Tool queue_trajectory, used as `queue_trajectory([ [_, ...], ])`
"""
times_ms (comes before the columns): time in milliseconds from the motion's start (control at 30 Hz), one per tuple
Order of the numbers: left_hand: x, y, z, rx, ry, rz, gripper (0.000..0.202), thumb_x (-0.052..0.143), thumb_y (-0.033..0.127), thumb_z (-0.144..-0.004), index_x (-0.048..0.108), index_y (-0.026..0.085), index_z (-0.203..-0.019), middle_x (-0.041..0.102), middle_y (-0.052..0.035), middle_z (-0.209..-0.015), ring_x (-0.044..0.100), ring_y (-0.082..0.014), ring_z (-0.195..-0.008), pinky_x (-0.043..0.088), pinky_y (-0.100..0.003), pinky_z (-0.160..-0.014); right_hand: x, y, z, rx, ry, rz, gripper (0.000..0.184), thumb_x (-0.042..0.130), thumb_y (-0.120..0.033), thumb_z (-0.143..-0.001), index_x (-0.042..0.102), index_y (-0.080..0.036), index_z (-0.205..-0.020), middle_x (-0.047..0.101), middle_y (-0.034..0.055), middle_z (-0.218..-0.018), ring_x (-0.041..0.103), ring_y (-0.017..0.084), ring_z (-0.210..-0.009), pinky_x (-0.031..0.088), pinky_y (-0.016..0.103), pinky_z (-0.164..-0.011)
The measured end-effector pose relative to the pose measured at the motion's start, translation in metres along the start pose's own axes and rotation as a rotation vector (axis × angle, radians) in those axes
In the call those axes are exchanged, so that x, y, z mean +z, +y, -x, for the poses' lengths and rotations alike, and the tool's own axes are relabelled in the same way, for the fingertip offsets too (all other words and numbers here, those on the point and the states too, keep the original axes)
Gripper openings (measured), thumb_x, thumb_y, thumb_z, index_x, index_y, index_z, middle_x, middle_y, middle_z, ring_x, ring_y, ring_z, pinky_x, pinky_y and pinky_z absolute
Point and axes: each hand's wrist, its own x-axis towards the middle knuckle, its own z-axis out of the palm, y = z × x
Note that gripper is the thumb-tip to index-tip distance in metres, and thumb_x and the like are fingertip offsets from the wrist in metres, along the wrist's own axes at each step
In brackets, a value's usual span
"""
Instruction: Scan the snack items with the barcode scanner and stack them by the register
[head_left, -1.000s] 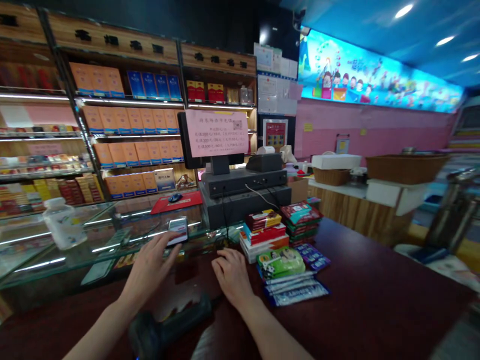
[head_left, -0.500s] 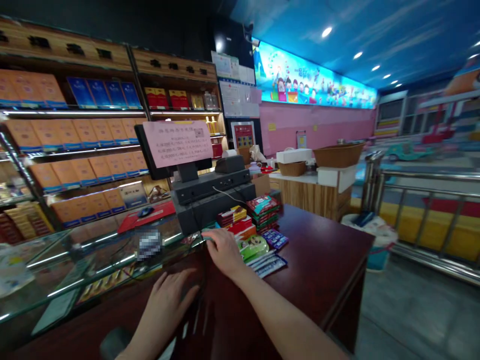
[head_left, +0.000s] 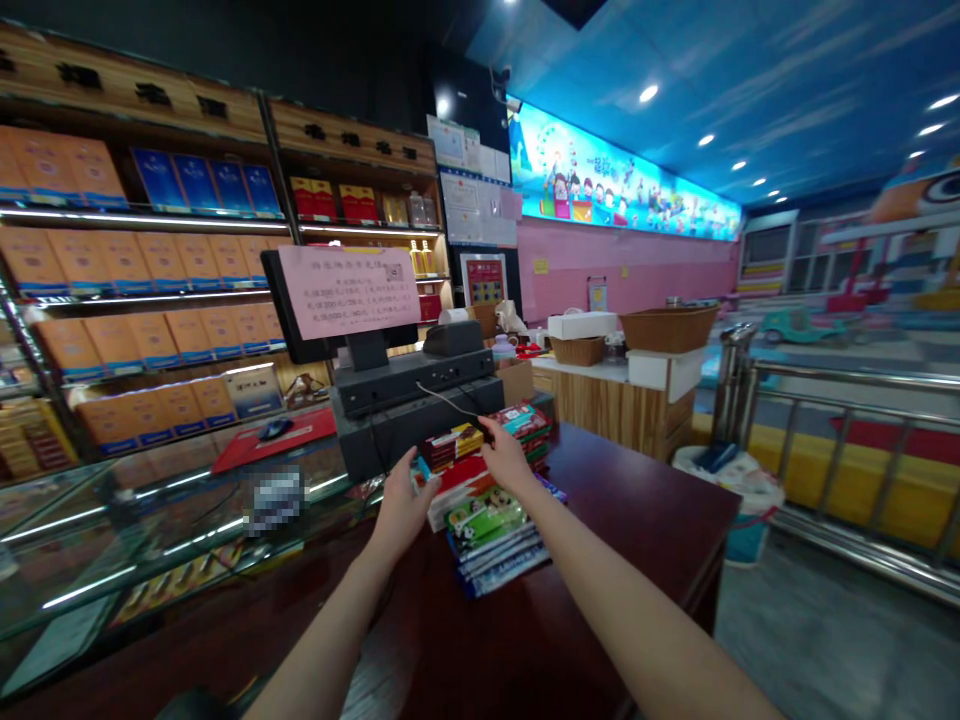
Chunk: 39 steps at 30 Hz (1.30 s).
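Observation:
A stack of red and white boxes (head_left: 459, 478) with a dark and yellow pack on top (head_left: 452, 443) stands on the dark red counter (head_left: 637, 500) in front of the till (head_left: 409, 390). My left hand (head_left: 400, 507) cups the stack's left end, thumb up. My right hand (head_left: 506, 457) grips its right side, fingers curled over the top pack. A green packet (head_left: 486, 518) and blue packets (head_left: 501, 560) lie just below the stack. A pile of teal packs (head_left: 531, 418) sits behind my right hand.
A glass display counter (head_left: 150, 530) runs left, with a blurred phone (head_left: 274, 495) and a red mat with a mouse (head_left: 274, 435). Shelves of orange cartons (head_left: 150, 260) fill the back wall. Right: wooden counter with wicker basket (head_left: 667, 328), metal railing (head_left: 825, 400), bin (head_left: 742, 500).
My left hand left the phone on the glass, crossed the counter and came up to the stack's left end. My right hand rose from the counter to the stack's right side. The view turned right.

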Motion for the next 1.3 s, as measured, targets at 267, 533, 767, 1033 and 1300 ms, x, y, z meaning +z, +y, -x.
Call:
queue_trajectory([
  [267, 0.016, 0.0, -0.019, -0.171, -0.003, 0.105, 0.08, 0.072, 0.032, -0.074, 0.04, 0.013, -0.145, 0.059, -0.0219, -0.138, 0.058, -0.0287, -0.128, 0.041, -0.046, -0.109, 0.016, 0.02, -0.019, 0.024, -0.124, -0.004, 0.072, 0.045, 0.003, -0.075, 0.05, -0.015, -0.144, 0.059, 0.0115, -0.142, 0.056, 0.022, -0.131, 0.039, 0.039, -0.115],
  [533, 0.022, 0.003, -0.022, -0.166, 0.012, 0.172, 0.069, 0.068, 0.023, -0.077, 0.044, 0.013, -0.141, 0.06, -0.0213, -0.137, 0.057, -0.0259, -0.13, 0.038, -0.044, -0.112, 0.016, 0.022, -0.019, 0.011, -0.104, 0.006, 0.067, 0.047, 0.0, -0.074, 0.058, -0.019, -0.138, 0.064, 0.0084, -0.135, 0.057, 0.021, -0.129, 0.039, 0.038, -0.115],
  [767, 0.027, 0.012, -0.022, -0.254, 0.012, 0.249, 0.072, 0.067, 0.013, -0.074, 0.041, 0.012, -0.142, 0.057, -0.0215, -0.141, 0.053, -0.0251, -0.134, 0.037, -0.041, -0.114, 0.015, 0.014, -0.012, 0.026, -0.095, 0.01, 0.064, 0.047, -0.001, -0.076, 0.058, -0.018, -0.137, 0.065, 0.0081, -0.134, 0.059, 0.02, -0.125, 0.041, 0.036, -0.113],
  [1033, 0.007, 0.012, -0.006, -0.218, 0.113, 0.387, 0.07, 0.062, 0.012, -0.077, 0.037, 0.017, -0.142, 0.05, -0.0194, -0.148, 0.049, -0.0241, -0.138, 0.039, -0.041, -0.114, 0.019, -0.014, 0.008, 0.023, -0.051, -0.089, 0.068, 0.045, -0.002, -0.076, 0.056, -0.023, -0.14, 0.064, 0.0072, -0.135, 0.062, 0.021, -0.122, 0.044, 0.04, -0.111],
  [1300, -0.052, 0.005, 0.025, -0.141, 0.234, 0.324, 0.064, 0.059, 0.016, -0.082, 0.037, 0.022, -0.142, 0.049, -0.0144, -0.15, 0.047, -0.0218, -0.14, 0.041, -0.038, -0.113, 0.068, -0.044, 0.039, -0.033, -0.109, -0.25, 0.068, 0.042, -0.004, -0.076, 0.054, -0.019, -0.141, 0.059, 0.0082, -0.143, 0.053, 0.019, -0.134, 0.038, 0.041, -0.116],
])
